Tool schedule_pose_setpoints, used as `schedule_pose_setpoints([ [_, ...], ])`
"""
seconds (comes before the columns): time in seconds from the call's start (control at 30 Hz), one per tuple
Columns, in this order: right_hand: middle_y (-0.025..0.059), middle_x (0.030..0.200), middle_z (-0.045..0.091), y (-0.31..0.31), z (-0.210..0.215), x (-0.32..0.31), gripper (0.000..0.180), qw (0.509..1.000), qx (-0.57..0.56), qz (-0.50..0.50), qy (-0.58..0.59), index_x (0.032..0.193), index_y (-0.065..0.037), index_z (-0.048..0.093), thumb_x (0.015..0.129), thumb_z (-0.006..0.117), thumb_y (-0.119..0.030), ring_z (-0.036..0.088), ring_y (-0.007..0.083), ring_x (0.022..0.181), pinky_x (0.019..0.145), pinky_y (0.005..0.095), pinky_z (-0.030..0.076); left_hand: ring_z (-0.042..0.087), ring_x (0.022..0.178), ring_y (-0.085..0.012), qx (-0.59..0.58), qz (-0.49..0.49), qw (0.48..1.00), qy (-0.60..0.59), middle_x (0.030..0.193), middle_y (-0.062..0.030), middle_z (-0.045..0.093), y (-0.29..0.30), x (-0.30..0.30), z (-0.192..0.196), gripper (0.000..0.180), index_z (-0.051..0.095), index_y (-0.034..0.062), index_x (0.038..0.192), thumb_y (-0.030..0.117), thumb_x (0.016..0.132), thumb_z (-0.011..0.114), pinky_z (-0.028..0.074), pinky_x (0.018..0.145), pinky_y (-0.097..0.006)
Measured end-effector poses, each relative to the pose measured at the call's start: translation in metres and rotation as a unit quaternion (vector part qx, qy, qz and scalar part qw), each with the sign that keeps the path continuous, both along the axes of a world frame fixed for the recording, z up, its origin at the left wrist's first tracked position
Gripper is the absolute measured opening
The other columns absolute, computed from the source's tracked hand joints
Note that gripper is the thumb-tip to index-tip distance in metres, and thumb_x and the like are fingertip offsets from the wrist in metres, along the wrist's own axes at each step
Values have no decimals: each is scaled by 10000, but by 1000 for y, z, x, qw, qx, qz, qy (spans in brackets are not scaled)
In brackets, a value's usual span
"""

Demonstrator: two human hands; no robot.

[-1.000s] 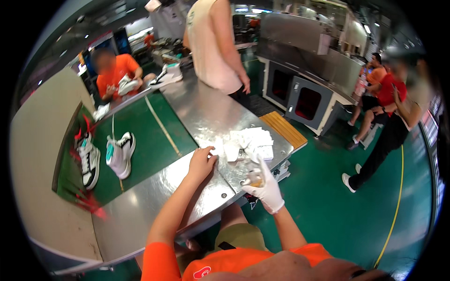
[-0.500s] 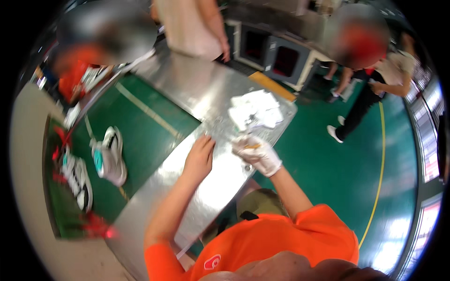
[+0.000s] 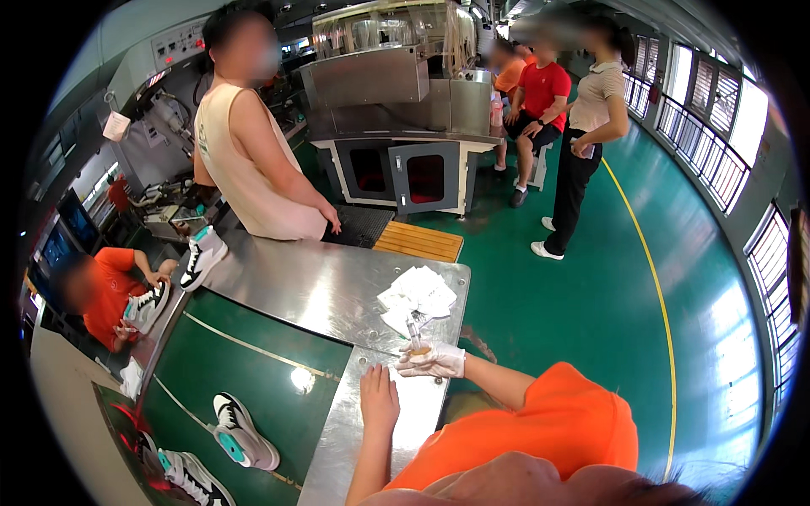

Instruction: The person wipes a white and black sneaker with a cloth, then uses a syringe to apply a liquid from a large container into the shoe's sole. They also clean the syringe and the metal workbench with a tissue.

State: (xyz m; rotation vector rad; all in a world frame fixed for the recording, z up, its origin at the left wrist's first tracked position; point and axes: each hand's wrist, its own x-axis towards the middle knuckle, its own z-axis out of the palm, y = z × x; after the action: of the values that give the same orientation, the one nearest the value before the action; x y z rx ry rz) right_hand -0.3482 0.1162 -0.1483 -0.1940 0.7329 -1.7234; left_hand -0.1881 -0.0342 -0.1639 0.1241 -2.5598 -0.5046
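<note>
We see a shiny steel counter (image 3: 321,287); at its two o'clock lie crumpled white cloths (image 3: 419,295). Our bare left hand (image 3: 380,401) rests flat, fingers spread. Our white-gloved right hand (image 3: 432,361) clasps a small amber-filled syringe-like tube (image 3: 415,334), upright.

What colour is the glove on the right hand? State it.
White, shown best in the head view: the gloved right hand holds a small container; the left hand is bare.

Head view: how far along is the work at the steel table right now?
Done: nothing finished shows. In hand: the gloved right hand holds a small container of amber liquid with a brush standing in it; the bare left hand rests flat on the steel table. Left: sneakers lie untouched on the green belt.
</note>
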Motion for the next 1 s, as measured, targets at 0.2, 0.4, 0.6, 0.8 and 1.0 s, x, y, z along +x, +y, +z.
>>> schedule_pose_setpoints([
  [0.2, 147, 1120, 611, 24, 17, 47, 430, 986, 109, -77, 98, 1230, 12, 517, 823, 644, 67, 624, 251, 1076, 985, 352, 505, 240, 1369, -478, -29, -31, 987, -157, 1452, -316, 297, 63, 107, -5, 645, 397, -44, 1361, 317, 871, 609, 159, 1092, -626],
  [0.4, 127, 1067, 590, 91, 12, 166, 393, 975, 67, -211, 16, 1209, 28, 521, 829, 593, 100, 596, 292, 1122, 1020, 405, 477, 252, 1379, -441, -30, -46, 993, -105, 1442, -306, 330, 68, 115, 8, 800, 422, -62, 1344, 490, 808, 637, 132, 1102, -620],
  [0.6, 176, 1021, 626, 192, 0, 251, 341, 956, 110, -268, -47, 1219, 44, 522, 880, 557, 43, 651, 319, 1010, 936, 418, 535, 312, 1354, -413, -32, -35, 994, -95, 1428, -258, 385, 69, 113, 10, 736, 467, -5, 1328, 452, 786, 662, 180, 1106, -582],
  [0.8, 158, 1036, 625, 266, -30, 282, 404, 921, 220, -319, -37, 1304, -19, 470, 913, 571, -6, 668, 310, 945, 843, 421, 580, 349, 1334, -410, -39, -27, 996, -79, 1416, -250, 405, 72, 110, 1, 714, 514, 4, 1291, 484, 783, 658, 233, 1084, -575],
  [1.0, 86, 888, 626, 308, -103, 285, 381, 858, 331, -381, 93, 1252, -16, 510, 882, 597, 13, 665, 179, 720, 589, 278, 572, 446, 1268, -373, -103, 23, 991, -80, 1365, -182, 485, 74, 118, -22, 559, 595, 96, 1206, 489, 810, 625, 346, 1028, -542],
])
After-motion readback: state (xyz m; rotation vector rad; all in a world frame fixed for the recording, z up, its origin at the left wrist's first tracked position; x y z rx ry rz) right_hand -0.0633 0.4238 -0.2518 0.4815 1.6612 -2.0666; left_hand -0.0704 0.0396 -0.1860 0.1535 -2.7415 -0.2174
